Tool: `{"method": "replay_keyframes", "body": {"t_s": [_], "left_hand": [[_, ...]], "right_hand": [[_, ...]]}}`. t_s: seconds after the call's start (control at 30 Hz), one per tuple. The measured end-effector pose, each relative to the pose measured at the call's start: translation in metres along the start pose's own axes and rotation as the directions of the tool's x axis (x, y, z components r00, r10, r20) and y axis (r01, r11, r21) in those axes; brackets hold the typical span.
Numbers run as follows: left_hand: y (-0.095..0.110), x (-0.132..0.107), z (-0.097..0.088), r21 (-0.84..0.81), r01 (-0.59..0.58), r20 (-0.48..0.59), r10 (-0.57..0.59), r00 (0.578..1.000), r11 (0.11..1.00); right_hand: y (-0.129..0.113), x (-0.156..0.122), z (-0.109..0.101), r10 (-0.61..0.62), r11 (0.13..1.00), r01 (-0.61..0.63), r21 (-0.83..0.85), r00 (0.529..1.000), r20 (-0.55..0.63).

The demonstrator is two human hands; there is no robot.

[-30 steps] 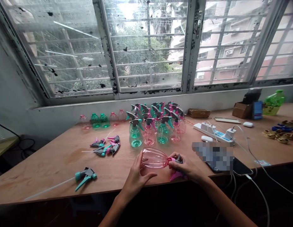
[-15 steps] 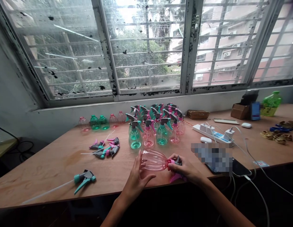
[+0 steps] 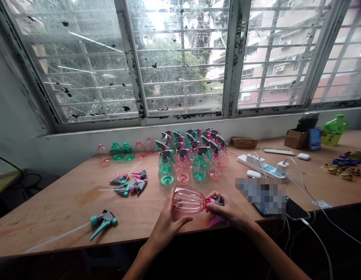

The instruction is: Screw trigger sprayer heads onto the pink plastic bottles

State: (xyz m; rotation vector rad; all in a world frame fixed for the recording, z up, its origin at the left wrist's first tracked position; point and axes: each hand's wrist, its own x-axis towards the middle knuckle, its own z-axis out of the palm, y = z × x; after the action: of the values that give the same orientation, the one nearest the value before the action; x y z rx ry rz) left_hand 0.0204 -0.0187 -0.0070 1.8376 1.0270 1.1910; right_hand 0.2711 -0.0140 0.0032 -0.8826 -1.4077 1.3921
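Note:
A clear pink spray bottle (image 3: 188, 200) lies sideways between my hands above the front of the table. My left hand (image 3: 168, 219) cups its base, with the thumb held away below it. At the neck, the fingers of my right hand (image 3: 224, 208) are closed round the pink and grey spray head, whose pink trigger (image 3: 216, 220) points downward. Just behind stand several finished spray bottles, among them a green one (image 3: 167, 171) and a pink one (image 3: 183, 170). A loose teal and grey spray head (image 3: 104, 222) with a long tube rests at the left front.
More loose spray heads (image 3: 132, 182) lie in a pile left of centre. Several headless bottles, including a green one (image 3: 116, 151), stand along the wall. To the right are a power strip (image 3: 263, 167) with cables, a phone (image 3: 297, 208), and a small cardboard box (image 3: 295, 138).
The pink bottle and both hands have stayed almost in place. The view has shifted very slightly.

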Motion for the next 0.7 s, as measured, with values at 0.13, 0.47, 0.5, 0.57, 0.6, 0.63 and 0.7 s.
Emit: {"method": "replay_keyframes", "body": {"t_s": [0.13, 0.47, 0.5, 0.57, 0.6, 0.63, 0.7], "left_hand": [[0.004, 0.000, -0.002, -0.053, 0.040, 0.019, -0.039, 0.999, 0.998], [-0.007, -0.003, 0.000, 0.021, -0.023, 0.080, 0.021, 0.997, 1.000], [-0.006, -0.002, 0.000, 0.024, -0.011, 0.083, 0.009, 0.996, 1.000], [-0.002, -0.002, -0.001, 0.035, 0.007, 0.074, -0.009, 0.997, 0.999], [-0.001, -0.002, -0.001, 0.046, 0.007, 0.066, -0.010, 0.998, 0.999], [0.001, -0.002, -0.001, 0.059, 0.000, 0.055, -0.004, 0.998, 0.998], [0.001, -0.002, -0.001, 0.072, -0.015, 0.038, 0.012, 0.999, 0.997]], "right_hand": [[0.003, 0.000, -0.001, 0.003, 1.000, -0.003, -0.001, 1.000, 0.006], [0.009, 0.003, -0.005, -0.015, 1.000, 0.015, 0.004, 1.000, 0.023], [0.009, 0.003, -0.005, -0.010, 1.000, 0.010, -0.002, 1.000, 0.023], [0.008, 0.003, -0.005, -0.003, 1.000, 0.003, -0.001, 1.000, 0.020], [0.008, 0.003, -0.005, -0.001, 1.000, 0.001, 0.003, 1.000, 0.017], [0.008, 0.003, -0.005, 0.000, 1.000, 0.000, 0.008, 1.000, 0.016], [0.010, 0.004, -0.006, 0.003, 1.000, -0.003, 0.018, 1.000, 0.014]]}}
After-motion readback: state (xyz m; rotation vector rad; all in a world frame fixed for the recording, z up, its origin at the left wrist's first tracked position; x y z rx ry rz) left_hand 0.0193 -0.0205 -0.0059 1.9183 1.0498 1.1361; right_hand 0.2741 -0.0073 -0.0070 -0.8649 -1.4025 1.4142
